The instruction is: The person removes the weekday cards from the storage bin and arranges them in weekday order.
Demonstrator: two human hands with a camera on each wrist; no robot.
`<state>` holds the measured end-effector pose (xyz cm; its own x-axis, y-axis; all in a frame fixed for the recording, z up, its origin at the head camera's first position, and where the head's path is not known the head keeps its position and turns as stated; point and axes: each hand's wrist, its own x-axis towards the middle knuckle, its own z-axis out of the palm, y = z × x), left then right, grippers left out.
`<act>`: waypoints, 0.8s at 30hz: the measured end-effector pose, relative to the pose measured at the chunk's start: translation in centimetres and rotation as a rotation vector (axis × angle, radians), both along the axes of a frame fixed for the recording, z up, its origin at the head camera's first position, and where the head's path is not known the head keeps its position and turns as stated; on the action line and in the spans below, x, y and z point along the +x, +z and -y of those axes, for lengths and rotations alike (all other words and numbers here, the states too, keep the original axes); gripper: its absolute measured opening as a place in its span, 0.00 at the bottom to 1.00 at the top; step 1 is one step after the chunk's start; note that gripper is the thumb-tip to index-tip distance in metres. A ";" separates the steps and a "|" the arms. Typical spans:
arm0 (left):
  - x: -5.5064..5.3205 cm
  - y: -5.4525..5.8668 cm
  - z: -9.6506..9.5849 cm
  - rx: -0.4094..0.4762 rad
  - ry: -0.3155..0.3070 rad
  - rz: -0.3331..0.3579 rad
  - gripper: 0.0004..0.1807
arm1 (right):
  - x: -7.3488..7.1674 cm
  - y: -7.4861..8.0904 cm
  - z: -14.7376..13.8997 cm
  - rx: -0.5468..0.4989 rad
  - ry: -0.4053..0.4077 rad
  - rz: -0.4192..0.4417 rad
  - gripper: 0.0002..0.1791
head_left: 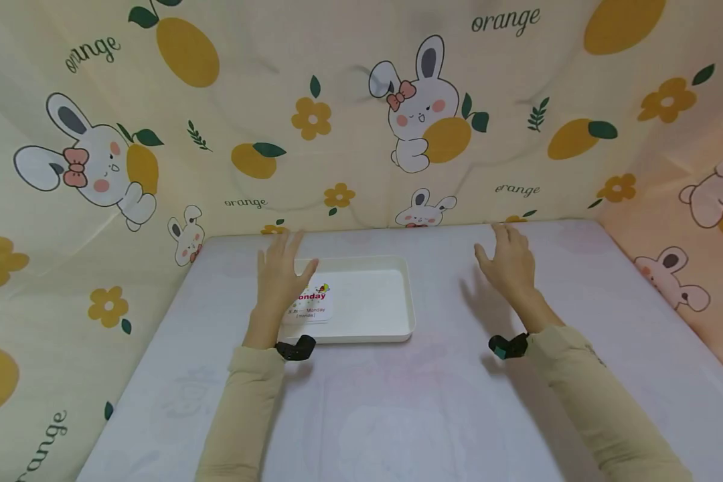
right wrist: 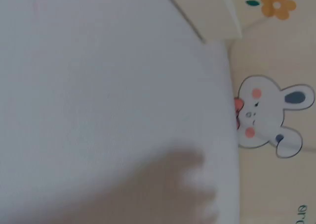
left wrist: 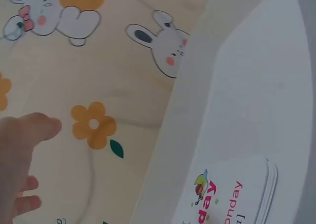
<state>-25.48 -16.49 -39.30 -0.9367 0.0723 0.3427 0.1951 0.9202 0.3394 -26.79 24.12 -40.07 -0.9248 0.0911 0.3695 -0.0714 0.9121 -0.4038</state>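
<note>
White and low-walled, the tray [head_left: 373,301] likely keeps the Monday flashcard stack [head_left: 313,311] in its left end from sliding out, while the left hand [head_left: 280,278] hovers spread above that end and the empty right hand [head_left: 509,261], thumb apart, beyond the tray's right.

"Monday" is printed on the card [head_left: 312,308], and "orange" repeats across the patterned backdrop [head_left: 349,100]

White rectangular tray [head_left: 373,301], lying flat, stacked Monday cards [head_left: 313,311] inside, left end
</note>
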 end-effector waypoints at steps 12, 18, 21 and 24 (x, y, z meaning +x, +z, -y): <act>1.7 -1.8 3.7 0.516 -0.098 0.089 0.29 | 1.7 -0.1 2.9 -0.275 0.138 0.003 0.23; 2.2 -3.6 5.8 0.633 -0.111 0.202 0.29 | 2.6 -0.2 4.8 -0.376 0.199 -0.009 0.19; 2.2 -4.5 6.6 0.646 -0.106 0.216 0.28 | 2.9 -0.4 5.7 -0.404 0.210 0.005 0.17; 2.2 -5.1 7.2 0.677 -0.109 0.245 0.28 | 3.2 -0.7 6.7 -0.468 0.227 0.060 0.16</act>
<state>-23.32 -23.69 -44.41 -0.9918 0.0162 0.1270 0.1196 0.4724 0.8732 -23.62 17.43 -40.78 -0.9586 0.0286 0.2832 -0.2109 0.5969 -0.7741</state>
